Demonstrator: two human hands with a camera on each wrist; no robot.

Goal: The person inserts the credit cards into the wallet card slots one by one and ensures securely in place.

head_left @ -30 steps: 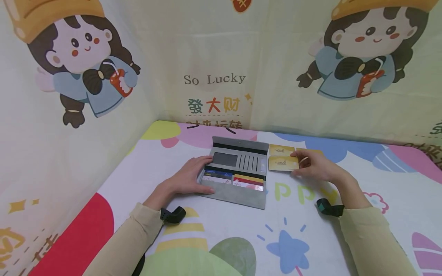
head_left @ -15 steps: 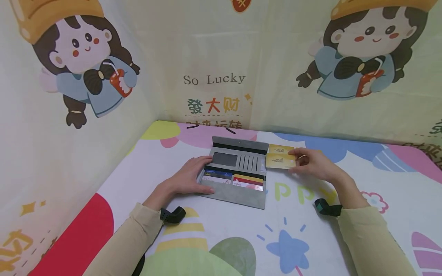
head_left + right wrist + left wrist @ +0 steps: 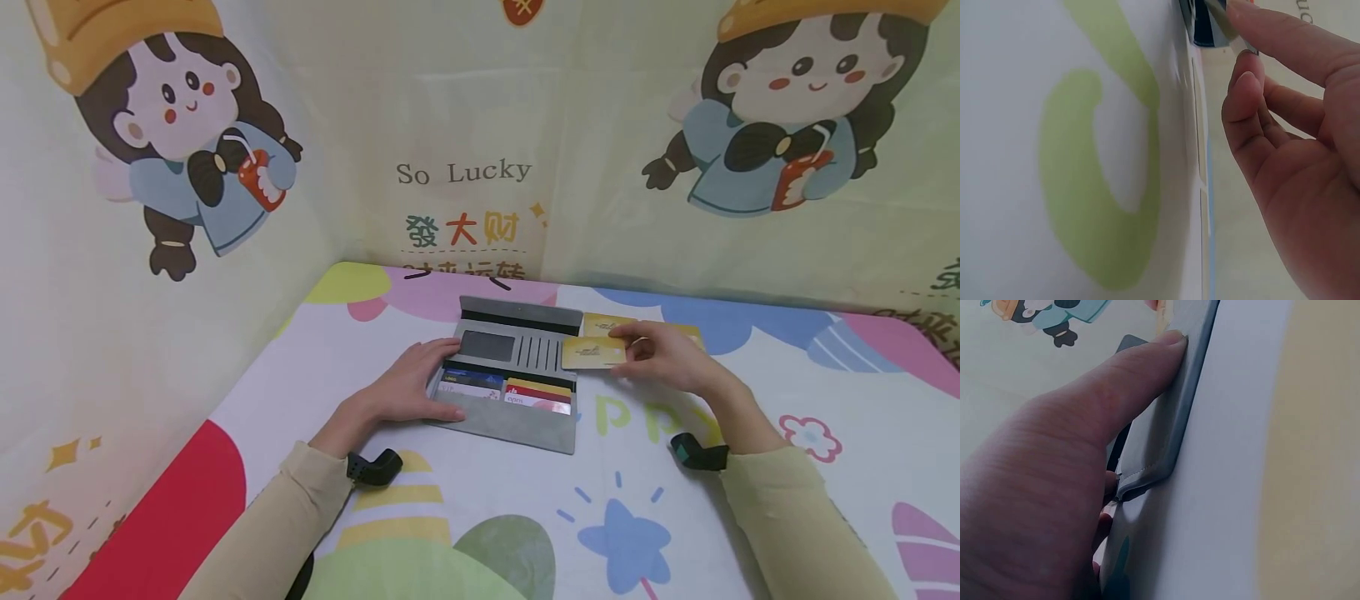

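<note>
A grey wallet (image 3: 517, 429) lies unfolded on the table, with card slots and several colored cards (image 3: 472, 385) tucked in its lower half. My left hand (image 3: 405, 383) rests across the wallet's left edge, fingers extended; in the left wrist view its thumb (image 3: 1141, 375) presses on the grey cover. Between thumb and fingers, my right hand (image 3: 663, 358) pinches a gold card (image 3: 591, 353) by its right end. That card overlaps the wallet's right side beside the narrow slots. In the right wrist view, the pinched card (image 3: 1244, 40) shows only partly.
Behind the right hand, more gold cards (image 3: 603, 323) lie on the table just right of the wallet, one of them (image 3: 688, 333) partly covered by the hand. A printed cloth (image 3: 525, 508) covers the table, and a cartoon backdrop (image 3: 600, 167) stands behind it.
My right hand has shifted left with the gold card, from beside the wallet to over its right side. The left hand and wallet have stayed put.
</note>
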